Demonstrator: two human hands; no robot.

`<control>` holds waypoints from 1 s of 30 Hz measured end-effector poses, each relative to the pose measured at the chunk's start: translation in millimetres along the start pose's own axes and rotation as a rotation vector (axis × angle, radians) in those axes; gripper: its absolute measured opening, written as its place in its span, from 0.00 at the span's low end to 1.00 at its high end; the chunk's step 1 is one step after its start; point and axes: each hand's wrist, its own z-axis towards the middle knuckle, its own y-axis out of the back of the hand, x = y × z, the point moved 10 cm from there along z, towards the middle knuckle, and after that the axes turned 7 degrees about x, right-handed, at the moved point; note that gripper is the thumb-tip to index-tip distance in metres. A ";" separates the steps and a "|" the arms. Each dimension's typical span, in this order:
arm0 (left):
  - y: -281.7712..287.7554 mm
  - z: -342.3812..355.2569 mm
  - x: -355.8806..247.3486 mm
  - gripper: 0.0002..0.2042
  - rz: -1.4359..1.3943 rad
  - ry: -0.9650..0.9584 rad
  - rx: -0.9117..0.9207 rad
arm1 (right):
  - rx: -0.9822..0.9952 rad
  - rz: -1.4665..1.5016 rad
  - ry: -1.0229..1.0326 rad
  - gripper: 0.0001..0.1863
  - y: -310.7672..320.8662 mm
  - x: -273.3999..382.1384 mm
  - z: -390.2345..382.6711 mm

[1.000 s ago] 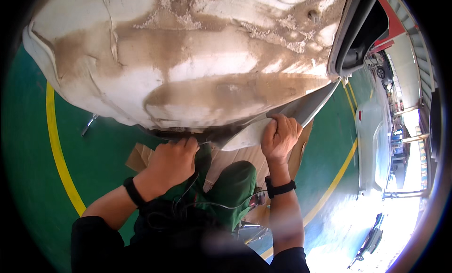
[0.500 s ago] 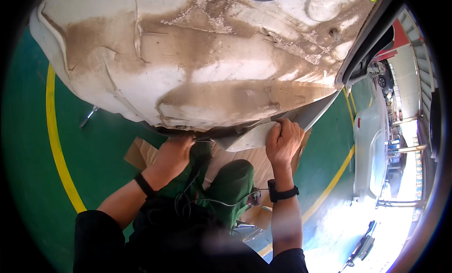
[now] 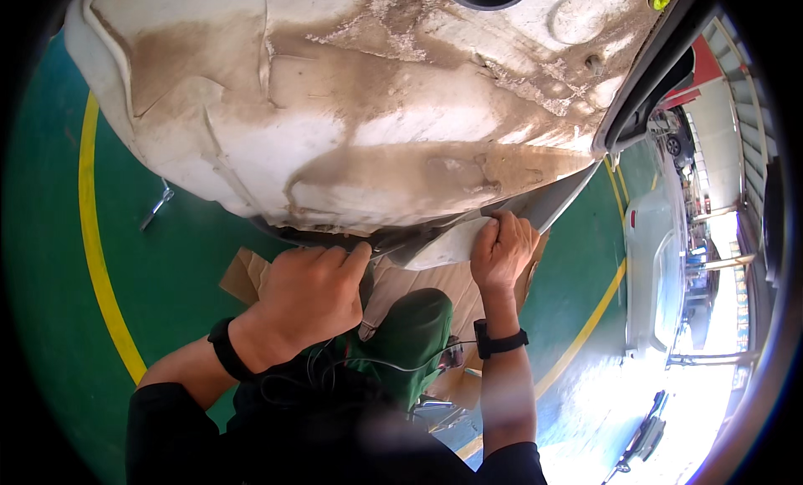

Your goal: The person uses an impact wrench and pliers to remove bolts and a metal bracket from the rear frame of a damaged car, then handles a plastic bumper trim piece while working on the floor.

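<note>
A large white car body panel (image 3: 393, 134), streaked with brown dirt, spans the upper part of the view. Below its lower edge, the fingers of my right hand (image 3: 503, 247) are curled over the edge of a pale, bent flap (image 3: 447, 244). My left hand (image 3: 309, 293) is closed, knuckles up, beside the dark gap (image 3: 335, 237) under the panel. Its thumb and forefinger come together near the flap's left end; what they pinch, if anything, is hidden.
Flattened cardboard (image 3: 418, 280) lies beneath my hands, around my green-trousered knee (image 3: 410, 326). A metal hand tool (image 3: 157, 207) lies on the green floor (image 3: 180, 259) at left. Thin cables (image 3: 401, 366) hang across my lap. A white car (image 3: 648, 276) stands at right.
My left hand has come up and nearer, turning so that its knuckles show larger. The dirty panel has shifted slightly right and down in view. My right hand keeps its hold on the flap.
</note>
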 end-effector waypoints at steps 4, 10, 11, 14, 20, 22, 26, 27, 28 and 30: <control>8.6 16.6 -8.4 0.10 0.057 -0.021 0.051 | -0.005 0.002 -0.002 0.07 -0.4 -1.1 -0.9; 16.0 29.7 -22.8 0.08 0.079 -0.039 0.103 | -0.021 0.005 -0.004 0.06 -0.1 -0.8 -1.0; 15.4 30.7 -23.8 0.08 0.079 -0.032 0.127 | -0.024 0.011 -0.003 0.06 -0.2 -0.1 -0.5; 12.7 32.5 -27.3 0.07 0.076 -0.028 0.181 | -0.015 0.004 -0.010 0.06 0.4 -0.6 -0.8; 8.9 32.3 -26.7 0.05 0.050 0.007 0.252 | -0.024 0.005 -0.006 0.07 1.6 0.7 -0.1; 10.1 32.5 -27.3 0.05 0.047 0.010 0.229 | -0.037 0.013 0.009 0.07 1.6 1.6 0.3; 11.5 39.0 -40.8 0.06 0.079 -0.038 0.233 | -0.034 0.006 0.009 0.06 2.5 0.1 -1.1; 9.1 40.5 -45.8 0.06 0.116 -0.044 0.239 | -0.030 0.005 0.005 0.06 1.8 -0.3 -1.6; 7.1 41.8 -49.6 0.06 0.154 -0.051 0.246 | -0.026 0.003 0.002 0.06 1.0 -1.0 -2.2; 8.3 46.2 -54.5 0.07 0.188 -0.072 0.276 | -0.023 0.007 -0.002 0.06 0.1 -1.4 -2.2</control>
